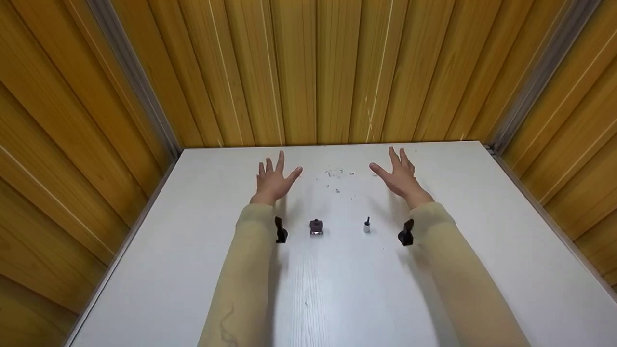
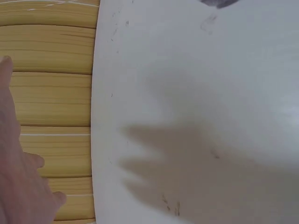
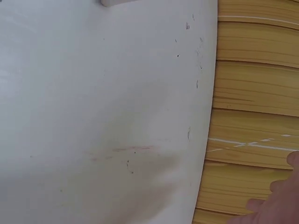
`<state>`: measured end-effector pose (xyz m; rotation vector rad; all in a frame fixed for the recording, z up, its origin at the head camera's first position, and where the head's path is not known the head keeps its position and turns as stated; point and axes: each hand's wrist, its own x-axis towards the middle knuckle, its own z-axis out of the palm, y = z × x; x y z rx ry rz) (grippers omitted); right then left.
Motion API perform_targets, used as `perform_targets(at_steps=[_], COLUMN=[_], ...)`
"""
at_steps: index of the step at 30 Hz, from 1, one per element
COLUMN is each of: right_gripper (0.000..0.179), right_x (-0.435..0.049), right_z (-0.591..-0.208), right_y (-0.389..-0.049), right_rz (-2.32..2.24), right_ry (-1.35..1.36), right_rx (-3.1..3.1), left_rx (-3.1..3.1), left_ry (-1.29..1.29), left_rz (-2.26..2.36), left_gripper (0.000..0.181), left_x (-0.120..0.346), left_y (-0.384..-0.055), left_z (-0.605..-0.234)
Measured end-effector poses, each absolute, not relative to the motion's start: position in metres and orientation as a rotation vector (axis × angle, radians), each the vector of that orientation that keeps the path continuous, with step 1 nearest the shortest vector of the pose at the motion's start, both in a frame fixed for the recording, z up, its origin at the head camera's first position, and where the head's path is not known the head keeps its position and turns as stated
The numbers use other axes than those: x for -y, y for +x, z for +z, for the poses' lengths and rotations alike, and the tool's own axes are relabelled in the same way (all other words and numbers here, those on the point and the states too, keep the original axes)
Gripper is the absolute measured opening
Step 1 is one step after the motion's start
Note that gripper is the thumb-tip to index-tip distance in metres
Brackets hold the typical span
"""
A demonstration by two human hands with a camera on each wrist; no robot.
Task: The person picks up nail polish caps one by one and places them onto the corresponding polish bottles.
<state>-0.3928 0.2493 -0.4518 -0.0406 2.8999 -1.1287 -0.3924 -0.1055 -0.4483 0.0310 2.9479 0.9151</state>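
My left hand (image 1: 274,183) is held above the far left of the white table, its fingers spread and holding nothing. Likewise my right hand (image 1: 401,182) hovers on the right with thumb and fingers apart, also holding nothing. Between the forearms stands a small dark nail polish bottle (image 1: 316,227), nearer the left wrist. To its right is a nail polish brush cap (image 1: 367,225), pale at the base, with its dark brush pointing up. Only a dark edge of the bottle (image 2: 219,2) enters the left wrist view. A pale end of the cap (image 3: 111,2) shows in the right wrist view.
The white table (image 1: 347,289) has dark smudges (image 1: 334,173) toward its far edge. Yellow wood-patterned panels (image 1: 315,72) stand behind it and at both sides, with grey metal posts (image 1: 137,77) at the corners. A black mount (image 1: 406,233) is on each wrist.
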Motion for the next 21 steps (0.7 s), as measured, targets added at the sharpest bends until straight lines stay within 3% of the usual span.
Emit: perform_targets(at_steps=[9, 21], right_gripper=[0.087, 0.065], right_x=[-0.253, -0.251], right_z=[-0.462, -0.475], right_y=[-0.376, -0.342], right_rz=[-1.445, -1.924], right_ry=[-0.119, -0.185], right_rx=[-2.781, -2.307], left_rx=[-2.772, -2.442], left_ry=[0.08, 0.146], left_rz=[1.325, 1.867], left_gripper=[0.086, 0.06], left_x=[0.103, 0.102], left_y=[-0.386, -0.357], left_z=[-0.455, -0.482])
